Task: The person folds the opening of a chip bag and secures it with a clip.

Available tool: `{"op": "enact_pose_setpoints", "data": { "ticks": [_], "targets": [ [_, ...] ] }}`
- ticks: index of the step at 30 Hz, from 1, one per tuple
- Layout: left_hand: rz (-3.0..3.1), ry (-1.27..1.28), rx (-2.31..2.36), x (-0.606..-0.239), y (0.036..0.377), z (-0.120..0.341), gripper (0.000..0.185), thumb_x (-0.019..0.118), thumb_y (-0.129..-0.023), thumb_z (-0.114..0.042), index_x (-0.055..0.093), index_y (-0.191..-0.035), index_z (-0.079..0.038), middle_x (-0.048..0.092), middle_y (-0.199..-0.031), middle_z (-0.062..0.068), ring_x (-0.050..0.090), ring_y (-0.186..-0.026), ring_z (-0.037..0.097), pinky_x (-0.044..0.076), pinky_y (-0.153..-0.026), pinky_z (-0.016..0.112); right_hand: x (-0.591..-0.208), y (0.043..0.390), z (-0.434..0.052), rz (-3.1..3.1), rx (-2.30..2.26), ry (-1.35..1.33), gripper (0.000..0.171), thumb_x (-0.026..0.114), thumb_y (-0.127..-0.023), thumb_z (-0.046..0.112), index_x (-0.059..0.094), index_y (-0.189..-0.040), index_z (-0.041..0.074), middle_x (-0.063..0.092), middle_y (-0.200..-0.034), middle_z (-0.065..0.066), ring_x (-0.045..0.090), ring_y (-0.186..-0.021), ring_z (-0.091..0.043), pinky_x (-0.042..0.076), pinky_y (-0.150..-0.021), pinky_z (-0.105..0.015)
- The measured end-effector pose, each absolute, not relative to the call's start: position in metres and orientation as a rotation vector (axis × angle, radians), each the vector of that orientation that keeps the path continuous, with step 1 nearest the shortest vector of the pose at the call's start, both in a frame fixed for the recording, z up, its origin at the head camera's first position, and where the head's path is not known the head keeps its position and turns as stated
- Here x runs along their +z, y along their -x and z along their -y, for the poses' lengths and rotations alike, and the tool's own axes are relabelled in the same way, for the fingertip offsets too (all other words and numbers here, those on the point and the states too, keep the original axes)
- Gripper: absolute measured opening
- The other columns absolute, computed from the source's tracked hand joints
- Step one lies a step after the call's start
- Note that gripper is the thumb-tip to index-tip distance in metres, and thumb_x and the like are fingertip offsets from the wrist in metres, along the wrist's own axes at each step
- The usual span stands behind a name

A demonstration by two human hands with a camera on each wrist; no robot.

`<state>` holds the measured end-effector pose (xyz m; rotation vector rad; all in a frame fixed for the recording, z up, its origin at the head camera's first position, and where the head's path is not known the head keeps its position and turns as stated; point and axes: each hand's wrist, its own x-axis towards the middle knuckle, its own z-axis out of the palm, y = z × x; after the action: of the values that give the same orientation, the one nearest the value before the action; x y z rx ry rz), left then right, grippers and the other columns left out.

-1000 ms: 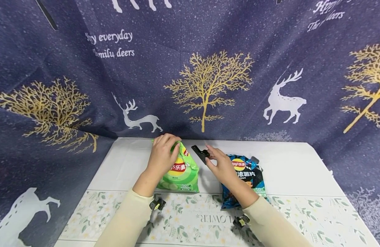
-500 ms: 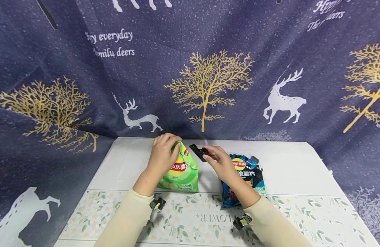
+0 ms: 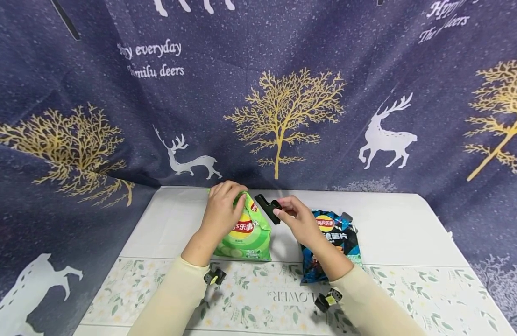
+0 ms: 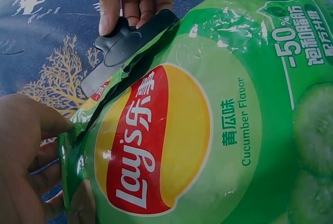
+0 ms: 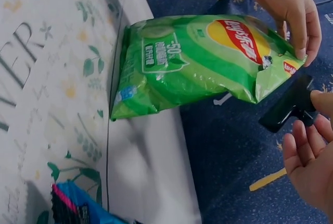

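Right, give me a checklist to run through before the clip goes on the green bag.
1. Left hand grips the folded top of the green bag: ok.
2. Right hand pinches the black clip by its handles: ok.
3. Clip open wide enough to take the fold: cannot tell.
4. Clip lined up with the bag's top edge: ok, it lies right beside it in the left wrist view.
5. Bag top fully folded flat: cannot tell, the left hand covers it.
6. Blue bag out of the way: ok, it lies apart on the table.
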<state>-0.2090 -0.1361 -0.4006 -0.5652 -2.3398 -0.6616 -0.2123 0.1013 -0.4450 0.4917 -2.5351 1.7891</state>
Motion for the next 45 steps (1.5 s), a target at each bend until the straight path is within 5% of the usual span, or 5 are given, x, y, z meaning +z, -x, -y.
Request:
{"op": "enact_pose_setpoints", "data": {
  "ticks": [13, 23, 45],
  "targets": [
    [2.336, 0.572, -0.662, -0.3999, 0.2094, 0.1346, 0.015, 0.065, -0.097, -0.011, 0.074, -0.108, -0.007, 0.067, -0.104, 0.006, 0.062, -0.101, 0.026, 0.045, -0.102, 0.048, -0.4445, 0.2136, -0.0992, 2.501, 1.819, -0.549, 0.027, 0.064, -0.100, 0.026, 0.062, -0.122, 0.009, 0.064, -0.118, -0.012, 0.060, -0.109, -0.025, 0.047, -0.099, -0.044],
    [2.321, 0.575, -0.660, -0.3995, 0.2092, 0.1335, 0.014, 0.067, -0.096, -0.011, 0.074, -0.107, -0.007, 0.067, -0.103, 0.006, 0.062, -0.101, 0.026, 0.045, -0.101, 0.048, -0.4428, 0.2140, -0.0992, 2.513, 1.854, -0.536, 0.026, 0.062, -0.102, 0.025, 0.062, -0.121, 0.008, 0.066, -0.117, -0.013, 0.061, -0.103, -0.020, 0.051, -0.088, -0.027],
    [2.293, 0.586, -0.651, -0.4013, 0.2098, 0.1351, 0.010, 0.066, -0.098, -0.012, 0.075, -0.103, -0.010, 0.067, -0.101, 0.004, 0.063, -0.100, 0.025, 0.045, -0.100, 0.048, -0.4377, 0.2195, -0.0925, 2.523, 1.883, -0.522, 0.023, 0.066, -0.099, 0.024, 0.066, -0.117, 0.010, 0.069, -0.111, -0.012, 0.062, -0.093, -0.018, 0.051, -0.080, -0.028]
  ]
}}
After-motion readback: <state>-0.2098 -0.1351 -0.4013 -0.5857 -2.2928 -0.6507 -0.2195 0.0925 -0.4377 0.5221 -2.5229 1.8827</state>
